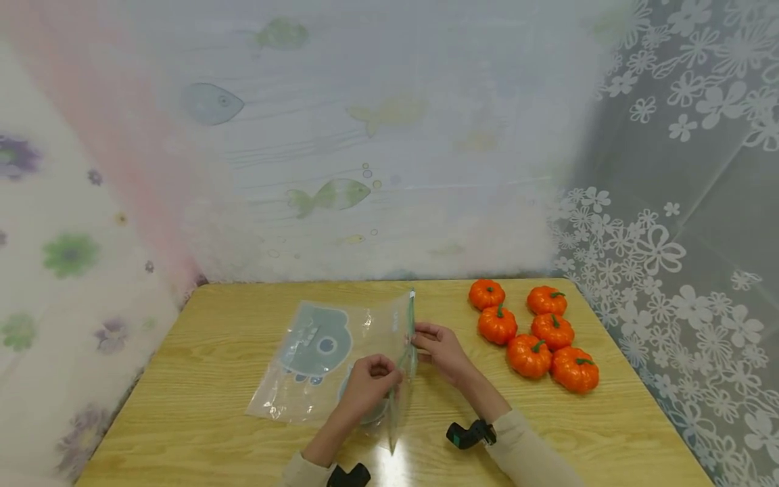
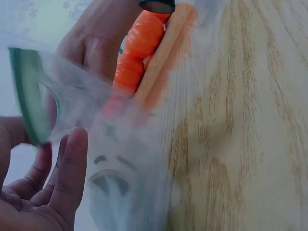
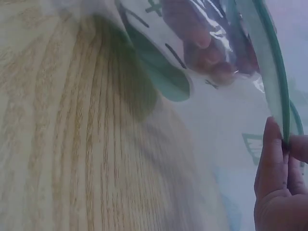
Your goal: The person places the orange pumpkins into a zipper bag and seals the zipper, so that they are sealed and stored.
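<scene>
A clear zip bag with a blue-grey cartoon print lies left of centre, its green-edged mouth raised toward the right. Near the front part of that mouth, my left hand pinches the rim between thumb and fingers. My right hand pinches the same mouth farther back, from the right side. In the right wrist view, thumb and fingers hold the green zip strip, and the left fingers show through the film. The left wrist view shows the mouth parted, its green edge curving away from the other side.
Several orange toy pumpkins with green stems stand in a cluster on the right of the wooden table. A pale curtain with fish prints hangs along the back edge, and floral curtains flank both sides.
</scene>
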A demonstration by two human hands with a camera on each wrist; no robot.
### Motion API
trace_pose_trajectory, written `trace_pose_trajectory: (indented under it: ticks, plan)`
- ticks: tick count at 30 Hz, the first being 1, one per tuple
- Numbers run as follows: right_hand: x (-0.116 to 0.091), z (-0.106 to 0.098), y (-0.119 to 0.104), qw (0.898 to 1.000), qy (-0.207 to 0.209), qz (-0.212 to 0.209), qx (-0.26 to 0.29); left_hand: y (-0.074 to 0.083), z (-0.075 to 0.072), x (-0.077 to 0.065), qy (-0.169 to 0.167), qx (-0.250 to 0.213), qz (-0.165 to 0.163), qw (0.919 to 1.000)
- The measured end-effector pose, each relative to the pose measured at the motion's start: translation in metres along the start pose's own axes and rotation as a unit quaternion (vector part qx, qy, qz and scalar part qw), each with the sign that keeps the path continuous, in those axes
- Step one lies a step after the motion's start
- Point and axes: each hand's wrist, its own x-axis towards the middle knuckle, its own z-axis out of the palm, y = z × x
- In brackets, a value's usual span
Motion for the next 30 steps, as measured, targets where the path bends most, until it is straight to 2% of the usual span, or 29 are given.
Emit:
trace_pose_trajectory:
  ticks: [10,15,24,30]
  plan:
    - [-0.031,0.003,0.007,1.000,-0.019,-0.016,-0.011,-0.002,0.017,-0.010,0.044,-0.010,0.019,0.9988]
    - [-0.043,0.005,0.007,0.999,-0.044,-0.028,-0.017,0.001,0.024,-0.013,0.056,-0.009,0.016,0.9982]
    - [-0.046,0.008,-0.001,0.989,-0.091,-0.038,-0.109,0.015,0.015,-0.011,0.059,-0.007,0.035,0.9976]
    - [-0.049,0.007,-0.009,0.986,-0.095,-0.042,-0.129,0.024,0.002,-0.013,0.069,-0.017,0.017,0.9973]
